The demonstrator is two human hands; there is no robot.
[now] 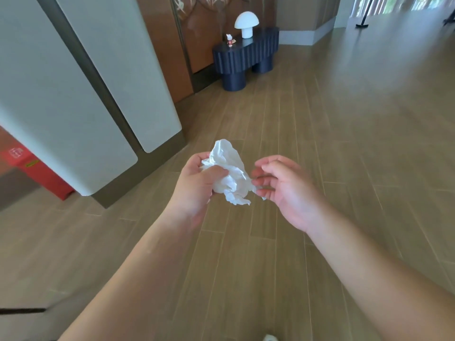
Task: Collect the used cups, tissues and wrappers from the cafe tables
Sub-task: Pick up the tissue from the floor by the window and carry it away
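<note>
A crumpled bunch of white tissues [230, 172] is held up over the wooden floor at the middle of the view. My left hand [199, 183] grips it, thumb pressed over the wad and fingers curled behind it. My right hand [283, 188] hovers just to the right, its fingers loosely bent, with the fingertips at the tissue's right edge. I cannot tell whether those fingertips pinch the tissue. No cups or wrappers are in view.
A dark blue ribbed console table [243, 57] stands at the back with a white mushroom lamp [246, 23] and a small figurine [230, 40]. Pale rounded wall panels [103, 94] fill the left. A red box [37, 173] sits low at far left. Wooden floor [344, 143] stretches right.
</note>
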